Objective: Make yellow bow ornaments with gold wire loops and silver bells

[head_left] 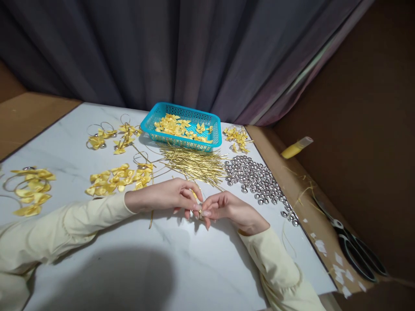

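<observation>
My left hand (177, 195) and my right hand (225, 209) meet over the front middle of the white table. Thumbs and fingertips of both are pinched together on a small gold wire tie (200, 212). A bit of yellow ribbon shows behind the left fingers, and most of what lies between the fingertips is hidden. Just beyond the hands is a pile of loose gold wire ties (194, 164). Silver bells (254, 177) are heaped to the right of it. Left of my left hand lies a group of yellow ribbon bows (113, 179).
A blue plastic basket (149, 125) holding yellow bows stands at the back. Bows with wire loops lie at back left (125, 136) and far left (32, 192); more bows (238, 138) sit right of the basket. Scissors (353, 246) and paper scraps (339, 272) lie on cardboard at right.
</observation>
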`<action>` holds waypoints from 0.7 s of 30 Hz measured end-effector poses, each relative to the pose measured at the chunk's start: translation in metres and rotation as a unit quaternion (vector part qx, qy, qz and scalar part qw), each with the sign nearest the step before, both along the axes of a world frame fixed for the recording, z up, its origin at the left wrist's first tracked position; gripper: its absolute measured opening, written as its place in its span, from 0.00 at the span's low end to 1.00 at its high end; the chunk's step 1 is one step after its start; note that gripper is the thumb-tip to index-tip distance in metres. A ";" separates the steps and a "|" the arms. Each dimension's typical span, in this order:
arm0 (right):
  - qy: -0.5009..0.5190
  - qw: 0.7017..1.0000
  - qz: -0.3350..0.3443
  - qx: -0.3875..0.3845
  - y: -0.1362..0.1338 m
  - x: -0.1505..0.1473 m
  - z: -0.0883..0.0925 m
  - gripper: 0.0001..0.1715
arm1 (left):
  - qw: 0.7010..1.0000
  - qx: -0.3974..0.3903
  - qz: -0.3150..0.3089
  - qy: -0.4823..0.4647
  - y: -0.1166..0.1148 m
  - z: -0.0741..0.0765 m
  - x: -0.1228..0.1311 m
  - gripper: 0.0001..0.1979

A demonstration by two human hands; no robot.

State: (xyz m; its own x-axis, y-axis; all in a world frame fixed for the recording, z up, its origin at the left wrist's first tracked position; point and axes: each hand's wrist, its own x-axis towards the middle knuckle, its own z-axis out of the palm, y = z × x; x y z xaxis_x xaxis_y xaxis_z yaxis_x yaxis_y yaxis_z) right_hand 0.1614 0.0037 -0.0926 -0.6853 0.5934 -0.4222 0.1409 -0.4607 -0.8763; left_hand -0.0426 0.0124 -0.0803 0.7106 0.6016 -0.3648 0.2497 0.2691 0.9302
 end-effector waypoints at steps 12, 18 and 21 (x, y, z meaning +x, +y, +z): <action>0.006 1.000 0.001 0.020 0.001 -0.001 0.002 0.13 | 0.999 -0.021 0.019 -0.025 0.000 0.000 0.000 0.10; -0.065 0.981 -0.105 0.149 -0.001 -0.001 0.013 0.13 | 0.994 -0.042 0.094 -0.048 0.004 0.006 -0.001 0.10; -0.148 0.918 -0.156 0.334 -0.005 -0.003 0.015 0.10 | 0.986 -0.076 0.141 -0.054 0.007 0.007 -0.001 0.10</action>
